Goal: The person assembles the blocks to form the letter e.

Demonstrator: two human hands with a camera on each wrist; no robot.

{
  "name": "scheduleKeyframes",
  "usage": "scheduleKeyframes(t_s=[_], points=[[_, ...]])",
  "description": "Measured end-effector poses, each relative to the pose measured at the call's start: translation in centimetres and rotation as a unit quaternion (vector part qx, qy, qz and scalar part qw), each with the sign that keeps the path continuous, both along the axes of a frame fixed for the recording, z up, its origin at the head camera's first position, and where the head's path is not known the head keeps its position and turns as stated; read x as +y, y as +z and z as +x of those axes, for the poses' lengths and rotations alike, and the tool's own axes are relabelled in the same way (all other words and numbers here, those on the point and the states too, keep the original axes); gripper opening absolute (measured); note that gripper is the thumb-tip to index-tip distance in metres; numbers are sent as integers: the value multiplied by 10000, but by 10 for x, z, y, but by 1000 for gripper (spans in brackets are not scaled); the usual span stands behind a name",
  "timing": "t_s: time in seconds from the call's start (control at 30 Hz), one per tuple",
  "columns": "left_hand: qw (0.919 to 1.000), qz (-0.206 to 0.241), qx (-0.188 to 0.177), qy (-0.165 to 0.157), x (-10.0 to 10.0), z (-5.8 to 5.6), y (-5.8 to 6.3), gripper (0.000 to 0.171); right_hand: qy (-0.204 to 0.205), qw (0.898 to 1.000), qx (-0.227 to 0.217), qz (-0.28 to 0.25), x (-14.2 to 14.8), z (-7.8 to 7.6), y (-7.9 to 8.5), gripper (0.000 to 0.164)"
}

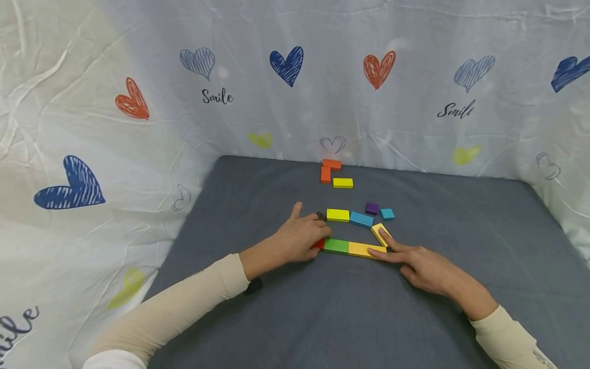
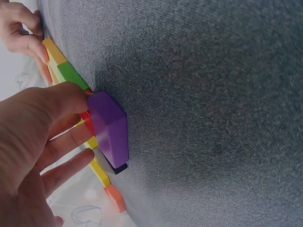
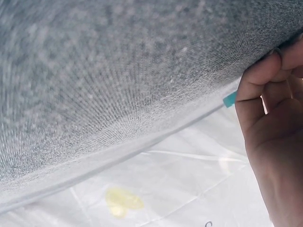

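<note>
My left hand (image 1: 295, 238) is at the left end of a row made of a red block (image 1: 319, 244), a green block (image 1: 336, 246) and a yellow-orange block (image 1: 364, 249). In the left wrist view its thumb and fingers pinch a purple block (image 2: 110, 127) beside the red one; the hand hides this purple block in the head view. My right hand (image 1: 426, 266) reaches in from the right with two fingers extended and spread. One touches the yellow-orange block's right end, the other a slanted pale yellow block (image 1: 380, 234). The right wrist view hides those fingertips.
Behind the row lie a black block (image 1: 321, 217), a yellow block (image 1: 338, 215), a blue block (image 1: 361, 219), a small purple block (image 1: 372, 208) and a teal block (image 1: 387, 214). Farther back are two orange blocks (image 1: 325, 175) and another yellow block (image 1: 343, 183), near the white curtain (image 1: 276, 123).
</note>
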State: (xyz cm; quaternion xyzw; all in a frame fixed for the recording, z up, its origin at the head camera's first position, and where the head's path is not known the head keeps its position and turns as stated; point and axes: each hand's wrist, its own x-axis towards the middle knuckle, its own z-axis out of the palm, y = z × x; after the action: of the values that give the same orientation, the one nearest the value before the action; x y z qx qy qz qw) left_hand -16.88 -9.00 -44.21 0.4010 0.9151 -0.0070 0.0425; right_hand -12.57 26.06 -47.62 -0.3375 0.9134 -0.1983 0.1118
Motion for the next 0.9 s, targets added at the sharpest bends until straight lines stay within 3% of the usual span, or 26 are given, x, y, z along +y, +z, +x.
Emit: scheduleKeyframes(t_s=[0.33, 0.63, 0.9], points=[[9995, 262, 185, 47, -2, 1, 0, 43, -1, 10000, -62, 2, 0, 0, 0, 84], [9979, 449, 440, 138, -5, -5, 6, 49, 51, 10000, -46, 52, 0, -1, 0, 84], [9978, 472, 384, 275, -3, -11, 13, 52, 18, 9999, -114, 91, 0, -1, 1, 84]])
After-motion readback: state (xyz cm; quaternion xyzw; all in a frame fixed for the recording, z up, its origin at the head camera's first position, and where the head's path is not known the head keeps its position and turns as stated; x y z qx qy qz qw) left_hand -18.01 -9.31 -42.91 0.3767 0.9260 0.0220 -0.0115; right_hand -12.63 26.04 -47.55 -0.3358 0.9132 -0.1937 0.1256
